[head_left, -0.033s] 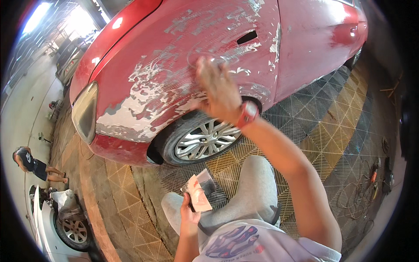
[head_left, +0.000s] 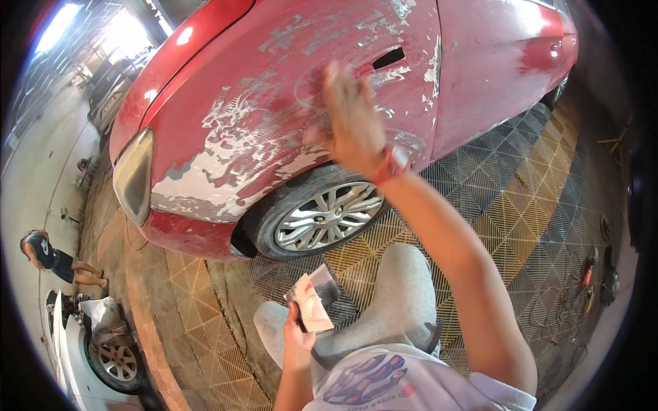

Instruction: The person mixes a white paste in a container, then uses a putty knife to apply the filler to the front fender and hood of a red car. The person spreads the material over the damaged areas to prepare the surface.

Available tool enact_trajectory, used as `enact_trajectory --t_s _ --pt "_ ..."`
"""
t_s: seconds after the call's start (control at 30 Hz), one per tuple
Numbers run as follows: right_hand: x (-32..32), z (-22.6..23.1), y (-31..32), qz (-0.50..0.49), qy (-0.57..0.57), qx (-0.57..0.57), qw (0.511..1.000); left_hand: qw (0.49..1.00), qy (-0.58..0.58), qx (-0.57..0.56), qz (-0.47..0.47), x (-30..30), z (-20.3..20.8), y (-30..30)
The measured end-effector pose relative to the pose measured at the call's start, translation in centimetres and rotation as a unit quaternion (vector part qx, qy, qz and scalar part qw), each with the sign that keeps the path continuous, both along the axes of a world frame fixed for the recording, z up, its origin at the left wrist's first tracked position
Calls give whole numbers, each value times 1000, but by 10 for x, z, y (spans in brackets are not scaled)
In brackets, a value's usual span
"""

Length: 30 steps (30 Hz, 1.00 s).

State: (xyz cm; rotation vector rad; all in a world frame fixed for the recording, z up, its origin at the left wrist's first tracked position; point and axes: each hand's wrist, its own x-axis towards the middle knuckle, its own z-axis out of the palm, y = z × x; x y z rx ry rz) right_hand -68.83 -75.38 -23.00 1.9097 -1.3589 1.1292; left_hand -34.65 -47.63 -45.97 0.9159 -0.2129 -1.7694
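My right hand [head_left: 358, 130], with a red watch [head_left: 394, 164] at its wrist, is over the red car fender [head_left: 274, 89], above the front wheel [head_left: 327, 218]. Its fingers are stretched out flat and blurred by motion. Sanded patches of pale grey filler and bare primer [head_left: 226, 140] spread across the fender. Low over my lap, my left hand [head_left: 296, 335] is closed on folded sandpaper [head_left: 312, 309], whose cream back and dark grey side both show. Most of the left fingers are hidden behind the sheets.
A headlight [head_left: 135, 177] sits at the fender's front. The car door [head_left: 486, 75] continues right. Patterned floor tiles [head_left: 507, 198] run beneath. At far left stand another person [head_left: 51, 257] and a white car [head_left: 68, 349]. Cords and tools [head_left: 582, 281] lie at right.
My right hand has slid up and slightly right across the fender. The left hand with the sandpaper stays in nearly the same place.
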Motion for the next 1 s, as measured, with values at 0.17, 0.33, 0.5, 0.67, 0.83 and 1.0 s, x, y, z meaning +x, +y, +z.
enact_trajectory --t_s 0.17,0.33,0.5,0.67,0.83,1.0 --pt "3 26 -28 -49 -150 -139 978 1000 0 12 11 -4 -9 -6" --pt "59 -55 27 92 5 10 996 999 37 -17 -21 -2 -8 -13" --pt "-2 26 -16 -34 -95 -84 991 1000 14 -2 1 -6 -11 -14" --pt "55 -5 7 20 -56 -24 998 999 22 19 20 -2 -14 -11" --pt "31 -23 5 68 -20 -26 997 1000 21 -8 -1 3 -12 -9" --pt "-6 29 -34 -60 -184 -113 975 999 49 -16 -3 9 -31 -13"
